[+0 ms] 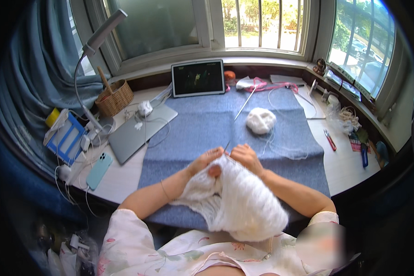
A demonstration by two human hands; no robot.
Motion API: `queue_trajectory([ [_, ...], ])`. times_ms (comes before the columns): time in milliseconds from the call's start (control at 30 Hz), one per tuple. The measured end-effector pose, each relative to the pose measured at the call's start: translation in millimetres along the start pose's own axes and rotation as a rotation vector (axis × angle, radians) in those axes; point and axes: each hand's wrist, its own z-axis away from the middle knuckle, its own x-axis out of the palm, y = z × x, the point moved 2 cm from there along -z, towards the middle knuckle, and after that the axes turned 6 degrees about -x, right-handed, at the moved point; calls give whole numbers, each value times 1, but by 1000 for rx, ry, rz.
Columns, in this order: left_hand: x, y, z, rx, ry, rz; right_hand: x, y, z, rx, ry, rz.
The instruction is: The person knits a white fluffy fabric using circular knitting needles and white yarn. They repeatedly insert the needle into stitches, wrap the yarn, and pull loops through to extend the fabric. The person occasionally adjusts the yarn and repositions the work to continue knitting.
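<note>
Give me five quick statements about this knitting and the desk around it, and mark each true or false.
1. The left hand and right hand hold the white knitting. True.
2. The white yarn ball lies on the laptop. False: the white yarn ball lies on the blue cloth.
3. The tablet stands left of the white yarn ball. True.
4. The phone lies right of the knitting. False: the phone lies to its left.
5. The laptop is closed. True.

Left fingers [215, 171] partly behind white knitting [250, 198]
</note>
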Motion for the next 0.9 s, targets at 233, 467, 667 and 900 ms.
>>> queue_trajectory([
  [233,-7,22,1,78,-48,-93,-10,3,-4,12,0,147],
  [467,5,45,5,149,-86,-165,-56,1,5,291,171,-252],
  [667,6,52,6,40,-102,-262,-61,17,16,464,227,-258],
  [900,-28,25,-22,19,-180,-47,-101,35,-22,300,110,-158],
])
